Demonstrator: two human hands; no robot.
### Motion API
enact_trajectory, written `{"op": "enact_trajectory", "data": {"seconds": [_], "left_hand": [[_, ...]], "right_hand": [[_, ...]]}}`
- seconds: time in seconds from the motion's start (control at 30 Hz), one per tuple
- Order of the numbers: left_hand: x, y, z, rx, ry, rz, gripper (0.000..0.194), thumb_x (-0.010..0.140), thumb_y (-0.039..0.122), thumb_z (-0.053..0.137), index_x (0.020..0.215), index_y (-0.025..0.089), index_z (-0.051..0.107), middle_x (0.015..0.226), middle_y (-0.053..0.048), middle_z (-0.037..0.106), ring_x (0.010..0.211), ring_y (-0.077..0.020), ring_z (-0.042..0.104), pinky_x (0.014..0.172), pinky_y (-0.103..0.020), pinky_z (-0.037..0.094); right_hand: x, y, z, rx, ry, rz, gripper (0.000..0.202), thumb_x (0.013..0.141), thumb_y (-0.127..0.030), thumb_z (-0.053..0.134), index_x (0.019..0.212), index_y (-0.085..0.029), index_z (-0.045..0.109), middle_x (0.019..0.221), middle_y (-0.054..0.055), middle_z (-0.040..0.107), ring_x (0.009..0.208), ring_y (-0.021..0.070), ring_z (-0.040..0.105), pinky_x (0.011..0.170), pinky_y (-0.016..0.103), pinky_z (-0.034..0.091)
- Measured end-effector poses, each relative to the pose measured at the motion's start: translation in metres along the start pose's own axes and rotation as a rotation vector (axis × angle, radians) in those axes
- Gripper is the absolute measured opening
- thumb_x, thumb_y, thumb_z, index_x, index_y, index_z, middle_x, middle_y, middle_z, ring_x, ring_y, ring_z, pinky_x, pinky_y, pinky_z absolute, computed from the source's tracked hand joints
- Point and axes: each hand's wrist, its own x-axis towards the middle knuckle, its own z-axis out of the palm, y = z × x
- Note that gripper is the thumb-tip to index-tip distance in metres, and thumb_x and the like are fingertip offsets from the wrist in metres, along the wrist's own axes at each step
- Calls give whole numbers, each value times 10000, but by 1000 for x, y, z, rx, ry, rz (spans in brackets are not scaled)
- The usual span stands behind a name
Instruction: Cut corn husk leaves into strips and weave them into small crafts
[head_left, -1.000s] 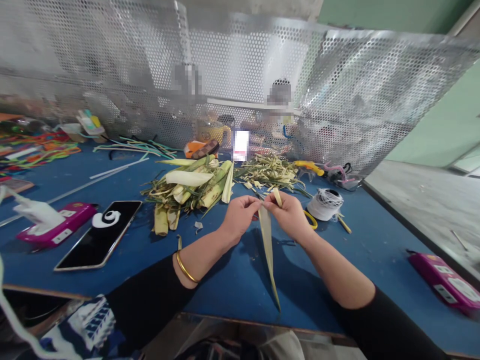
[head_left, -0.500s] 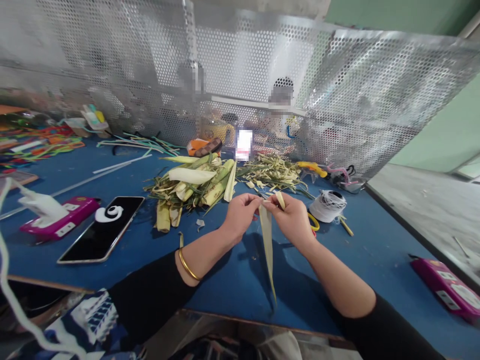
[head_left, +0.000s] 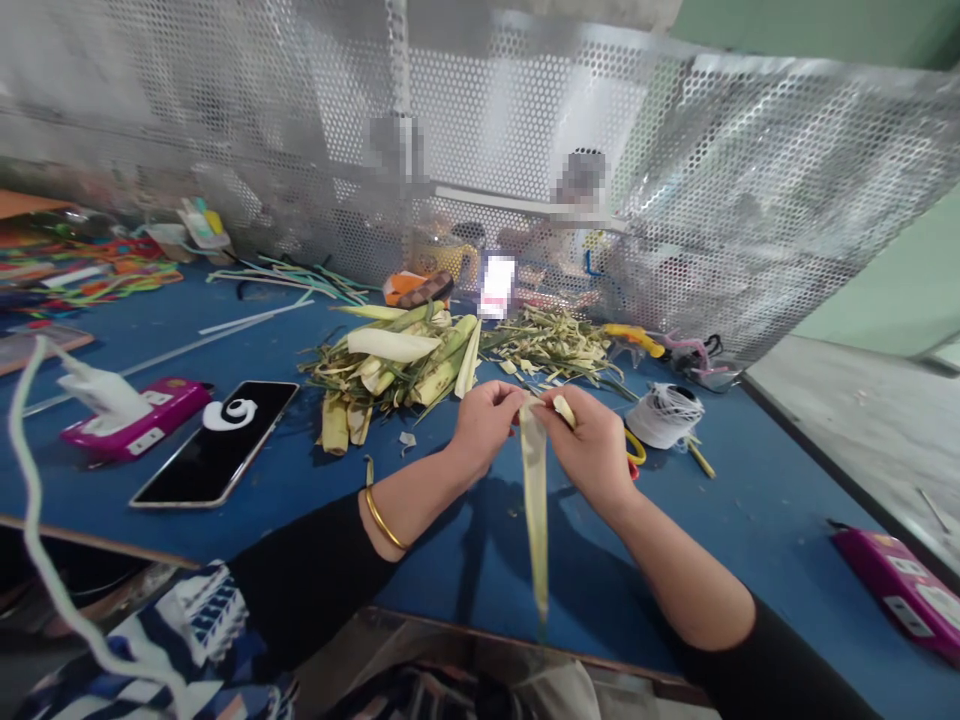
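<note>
My left hand (head_left: 486,420) and my right hand (head_left: 583,435) meet over the front of the blue table, thumbs and fingers pinched. Between them they grip a pale corn husk strip (head_left: 534,480), whose long tapering end hangs down toward the table edge. A curled pale end of husk pokes out of my right fist. Just beyond my left hand lies a heap of green and cream corn husks (head_left: 394,345). Yellow-handled scissors (head_left: 636,447) are partly hidden behind my right hand, close to a spool of white string (head_left: 664,415).
A phone (head_left: 217,445) and a purple power strip (head_left: 139,418) lie at left; another purple power strip (head_left: 900,580) is at right. Dry husk shreds (head_left: 555,345) and a yellow-handled tool (head_left: 634,338) lie behind. A perforated metal screen (head_left: 510,120) borders the table's back.
The view has shifted slightly, so everything sits a little further right. Both hands keep their pinch on the husk strip, and its hanging end has swung slightly and turned more face-on.
</note>
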Motion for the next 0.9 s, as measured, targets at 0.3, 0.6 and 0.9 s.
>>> {"op": "enact_trajectory", "data": {"seconds": [0.3, 0.6, 0.9], "left_hand": [[7, -6, -2, 11, 73, 34, 68, 730, 203, 586, 672, 175, 609, 572, 20, 571, 510, -102, 503, 490, -212, 389], [-1, -5, 1, -78, -121, -72, 159, 716, 285, 627, 611, 170, 596, 578, 12, 560, 549, -107, 525, 499, -204, 420], [4, -4, -2, -173, -33, -273, 238, 860, 227, 526, 636, 172, 586, 607, -9, 620, 509, -103, 542, 498, -203, 425]], "right_hand": [[0, 2, 4, -47, -197, 129, 149, 775, -340, 554, 682, -224, 545, 594, -19, 570, 571, 154, 473, 549, 253, 323], [-1, 5, 6, -73, -37, 84, 155, 826, -317, 515, 705, -223, 537, 631, -3, 584, 600, 163, 508, 556, 258, 350], [-15, -18, -14, -39, 30, -692, 191, 882, -99, 454, 888, -211, 608, 790, 50, 682, 700, 145, 642, 613, 244, 488]]}}
